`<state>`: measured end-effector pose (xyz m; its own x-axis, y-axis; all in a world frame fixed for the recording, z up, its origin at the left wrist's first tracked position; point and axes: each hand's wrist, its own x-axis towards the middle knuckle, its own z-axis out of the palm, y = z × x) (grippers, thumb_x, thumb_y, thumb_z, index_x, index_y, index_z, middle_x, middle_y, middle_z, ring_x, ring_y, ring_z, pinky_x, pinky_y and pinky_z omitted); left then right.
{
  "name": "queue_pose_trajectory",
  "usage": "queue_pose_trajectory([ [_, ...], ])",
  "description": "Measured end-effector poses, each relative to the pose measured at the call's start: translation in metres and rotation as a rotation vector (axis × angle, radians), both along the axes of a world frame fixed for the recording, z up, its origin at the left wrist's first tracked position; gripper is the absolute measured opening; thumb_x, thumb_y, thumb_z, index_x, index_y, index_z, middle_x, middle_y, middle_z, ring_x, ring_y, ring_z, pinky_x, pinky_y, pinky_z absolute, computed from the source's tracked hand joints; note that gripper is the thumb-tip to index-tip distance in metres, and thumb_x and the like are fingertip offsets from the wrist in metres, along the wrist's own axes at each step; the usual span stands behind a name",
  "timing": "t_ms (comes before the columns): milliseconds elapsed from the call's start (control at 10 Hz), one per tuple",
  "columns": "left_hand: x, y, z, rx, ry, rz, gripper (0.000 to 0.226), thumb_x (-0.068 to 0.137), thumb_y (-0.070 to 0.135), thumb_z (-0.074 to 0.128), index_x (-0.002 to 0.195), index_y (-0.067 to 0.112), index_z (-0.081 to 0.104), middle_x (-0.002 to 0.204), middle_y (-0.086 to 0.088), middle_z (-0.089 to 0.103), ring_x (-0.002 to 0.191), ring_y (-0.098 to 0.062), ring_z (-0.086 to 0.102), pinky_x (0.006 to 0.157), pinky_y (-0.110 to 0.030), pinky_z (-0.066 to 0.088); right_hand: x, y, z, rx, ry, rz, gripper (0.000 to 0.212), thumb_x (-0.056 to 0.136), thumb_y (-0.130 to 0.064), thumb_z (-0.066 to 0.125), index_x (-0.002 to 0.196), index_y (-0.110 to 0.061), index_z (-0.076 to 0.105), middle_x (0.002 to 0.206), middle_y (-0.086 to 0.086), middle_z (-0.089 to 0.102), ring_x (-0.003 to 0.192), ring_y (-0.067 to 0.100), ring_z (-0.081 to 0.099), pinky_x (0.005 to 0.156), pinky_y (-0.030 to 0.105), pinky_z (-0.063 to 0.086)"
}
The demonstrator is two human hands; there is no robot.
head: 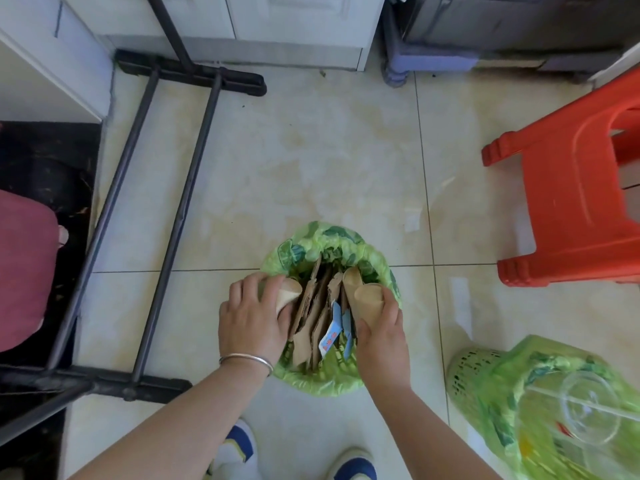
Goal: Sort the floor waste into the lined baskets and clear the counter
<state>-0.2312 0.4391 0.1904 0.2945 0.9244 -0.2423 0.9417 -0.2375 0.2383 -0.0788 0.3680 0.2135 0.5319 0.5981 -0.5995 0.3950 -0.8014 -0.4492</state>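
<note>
- Head view, looking down at tiled floor
- Centre: basket with green liner bag folded over its rim, standing on the floor just ahead of the person's shoes
- Basket is packed with cardboard pieces standing on edge; a blue-and-white wrapper sits among them
- Left hand at the basket's left rim, fingers curled round a tan paper cup, cup mouth pointing into the basket; silver bangle on that wrist
- Right hand at the right rim, thumb and fingers wrapped round a second tan paper cup, tilted, mouth up and away
- One more tan cup sits in the basket just beside the right-hand cup, touching it as far as I can tell
- Lower right: second basket, also green-lined, well apart from the first; clear plastic lid or cup lies in it, the rest of its contents too blurred to read
- Right edge: red plastic stool on the floor
- Left: black metal frame lying along the floor, white cabinets behind
- Far left: dark red cushion, partly cut off
</note>
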Motion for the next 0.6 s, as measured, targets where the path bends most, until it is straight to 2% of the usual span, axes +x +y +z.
queue_pose_trajectory([
  [100,0.003,0.002,-0.013,-0.008,0.123,-0.088,0.048,0.091,0.050,0.027,0.121,0.025,0.055,0.131,-0.013,0.052,0.120,-0.032,0.038,0.093,-0.051,0.039,-0.002,0.007,-0.011,-0.112,0.019,-0.043,0.059,0.095,-0.018,0.043,0.145,-0.015,0.013,0.141,0.011,0.042,0.111,0.035,0.056,0.075,0.033,0.041],
  [200,0.010,0.008,-0.021,-0.096,0.260,-0.173,0.084,0.086,0.054,-0.020,0.133,0.032,0.047,0.152,-0.007,0.032,0.135,-0.031,0.016,0.106,-0.057,0.010,-0.006,0.011,-0.025,-0.290,0.083,-0.120,0.051,0.095,-0.012,0.039,0.140,-0.006,0.015,0.123,0.017,0.055,0.108,0.032,0.058,0.073,0.030,0.039],
  [300,0.020,0.016,-0.022,-0.201,0.335,-0.238,0.086,0.077,0.058,-0.026,0.143,0.038,0.025,0.154,0.002,-0.021,0.140,-0.030,-0.018,0.107,-0.061,-0.011,-0.010,0.015,-0.036,-0.365,0.131,-0.174,0.056,0.095,-0.012,0.039,0.142,-0.005,0.010,0.121,0.018,0.056,0.111,0.032,0.057,0.079,0.033,0.043],
  [400,0.030,0.022,-0.025,-0.228,0.396,-0.254,0.055,0.092,0.054,0.005,0.139,0.038,0.027,0.142,0.004,-0.039,0.142,-0.033,-0.025,0.104,-0.063,-0.018,-0.008,0.020,-0.041,-0.343,0.192,-0.228,0.066,0.094,-0.017,0.043,0.146,-0.010,0.003,0.125,0.019,0.054,0.115,0.033,0.054,0.086,0.037,0.044],
  [500,0.027,0.026,-0.024,-0.206,0.328,-0.236,0.051,0.091,0.051,0.012,0.134,0.039,0.038,0.156,0.004,-0.019,0.145,-0.031,-0.012,0.106,-0.058,-0.014,-0.007,0.022,-0.033,-0.329,0.185,-0.251,0.071,0.092,-0.015,0.045,0.148,-0.014,0.002,0.127,0.020,0.052,0.115,0.034,0.054,0.089,0.039,0.045],
  [600,0.015,0.014,-0.014,-0.073,0.168,-0.206,0.042,0.088,0.045,0.031,0.117,0.034,0.059,0.145,-0.009,0.041,0.132,-0.032,0.028,0.106,-0.059,0.028,-0.010,0.012,-0.017,-0.268,0.110,-0.160,0.080,0.088,-0.008,0.044,0.149,-0.024,-0.005,0.125,0.019,0.051,0.105,0.032,0.058,0.078,0.036,0.047],
])
